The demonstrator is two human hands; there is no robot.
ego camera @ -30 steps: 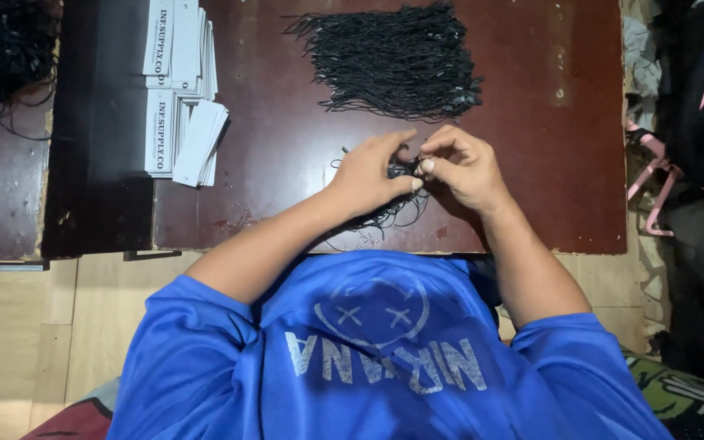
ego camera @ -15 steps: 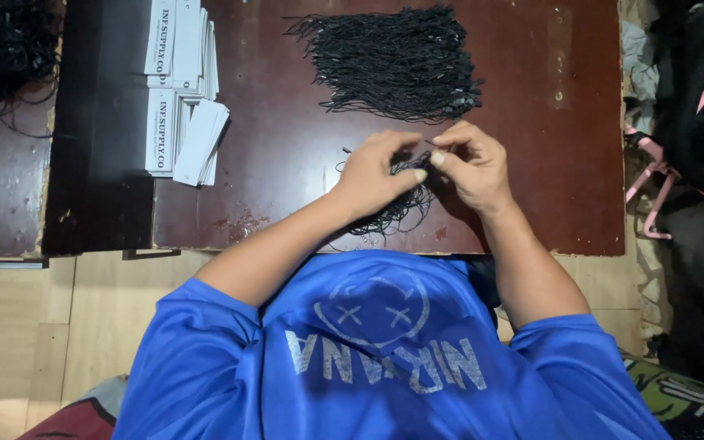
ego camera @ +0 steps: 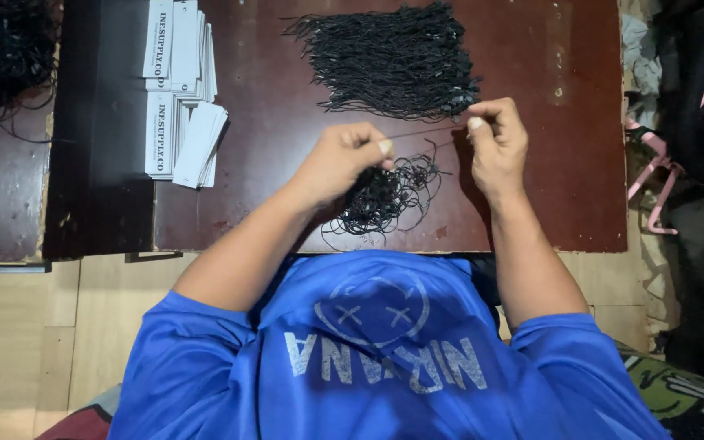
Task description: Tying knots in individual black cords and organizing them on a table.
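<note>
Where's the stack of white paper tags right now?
In the head view, the white paper tags lie on the dark table's left part, left of the straightened cord pile.

left hand | right hand | pinch black string taut

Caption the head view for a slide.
Left hand and right hand stretch one black string above a tangled string pile on the brown table, beside white tags.
</note>
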